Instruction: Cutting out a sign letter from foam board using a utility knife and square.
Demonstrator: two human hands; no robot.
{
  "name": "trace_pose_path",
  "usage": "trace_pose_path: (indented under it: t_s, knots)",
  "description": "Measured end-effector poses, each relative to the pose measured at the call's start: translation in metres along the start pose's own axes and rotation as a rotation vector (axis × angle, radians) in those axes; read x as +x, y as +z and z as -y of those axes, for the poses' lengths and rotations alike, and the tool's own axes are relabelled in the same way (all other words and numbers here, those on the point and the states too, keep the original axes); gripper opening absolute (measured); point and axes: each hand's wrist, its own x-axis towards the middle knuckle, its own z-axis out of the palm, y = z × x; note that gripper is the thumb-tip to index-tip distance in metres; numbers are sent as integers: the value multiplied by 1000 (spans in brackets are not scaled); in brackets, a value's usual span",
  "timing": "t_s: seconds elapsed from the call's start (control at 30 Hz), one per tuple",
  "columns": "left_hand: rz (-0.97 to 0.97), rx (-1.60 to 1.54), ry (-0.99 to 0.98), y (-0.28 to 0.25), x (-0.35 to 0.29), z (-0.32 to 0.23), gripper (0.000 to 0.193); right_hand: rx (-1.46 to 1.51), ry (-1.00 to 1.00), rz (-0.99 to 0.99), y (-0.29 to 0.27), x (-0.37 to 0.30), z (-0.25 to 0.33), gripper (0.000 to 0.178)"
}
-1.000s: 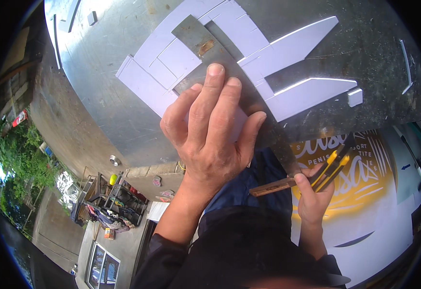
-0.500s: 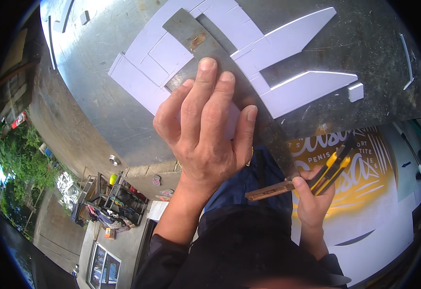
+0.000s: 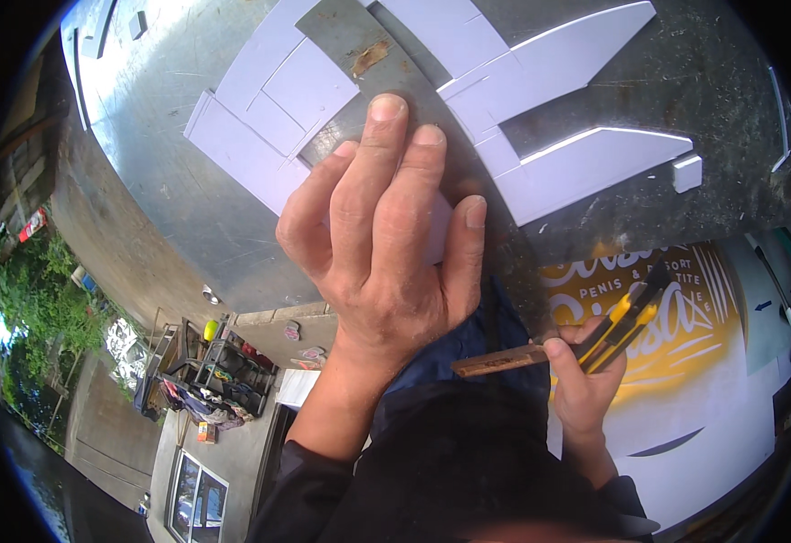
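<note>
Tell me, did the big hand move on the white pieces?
No. The left hand still presses the same spot by the rust mark on the white pieces.

Matt, smooth pale-lilac foam-board pieces point(image 3: 268, 118) are laid on a scratched, dull-shining metal sheet point(image 3: 178, 54); the utility knife point(image 3: 626, 321) is glossy yellow-black plastic.

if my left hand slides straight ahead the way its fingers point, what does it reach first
Probably the grey metal strip running between the white cut-out pieces. The left hand lies flat with its fingertips already at that strip; a rust spot sits just ahead.
</note>
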Motion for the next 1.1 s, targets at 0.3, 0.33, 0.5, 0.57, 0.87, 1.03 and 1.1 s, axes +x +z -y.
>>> trace_pose_path:
  t_s: [0.3,0.33,0.5,0.57,0.87,1.03,1.1]
  knots:
    - [-15,10,2,0,-2,1,45,36,-36,-55,2,3,5,24]
    - [-19,12,6,0,-1,1,46,36,-36,-54,1,3,5,24]
    - [-11,25,5,1,-2,0,49,28,-54,-53,-1,7,4,23]
    - [-5,29,4,1,-3,1,49,34,-62,-58,0,9,4,23]
    - [5,12,21,1,-2,1,50,32,-49,-54,-2,10,4,23]
    - [30,31,17,-2,-2,0,51,21,-72,-23,-4,11,2,23]
    - [34,31,19,-2,-2,0,51,15,-86,-23,-3,11,2,24]
